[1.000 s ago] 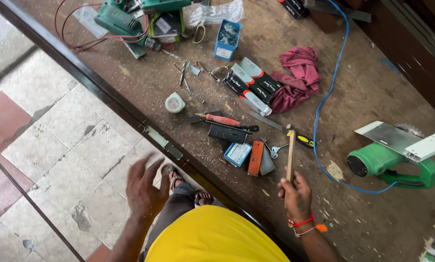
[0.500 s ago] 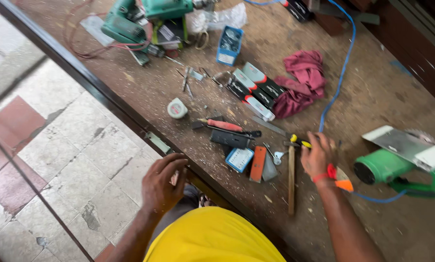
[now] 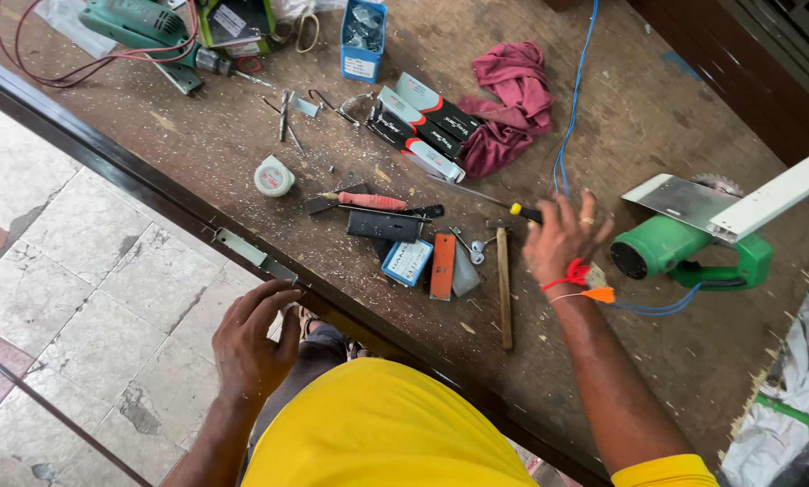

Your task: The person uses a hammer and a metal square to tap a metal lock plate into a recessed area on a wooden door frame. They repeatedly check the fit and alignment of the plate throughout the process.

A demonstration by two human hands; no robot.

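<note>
My right hand [image 3: 562, 236] hovers with fingers spread over the dusty wooden board [image 3: 675, 361], beside a yellow-and-black handled screwdriver [image 3: 523, 213]. It holds nothing. A wooden-handled hammer [image 3: 503, 287] lies flat just left of that hand. My left hand [image 3: 253, 338] rests with fingers apart against the dark edge of the board, close to a metal latch plate [image 3: 253, 254]. A red thread and an orange tag are tied round my right wrist.
A green circular saw [image 3: 693, 243] with a blue cable lies to the right. A red-handled tool [image 3: 368, 200], small boxes [image 3: 411, 261], a tape roll [image 3: 273, 177], a maroon cloth [image 3: 511, 104], a green drill [image 3: 134, 25] and drill bits are scattered about. Tiled floor is at the left.
My right hand held the hammer upright, laid it down on the board, let go and moved right towards the screwdriver. My left hand stayed by the board's edge.
</note>
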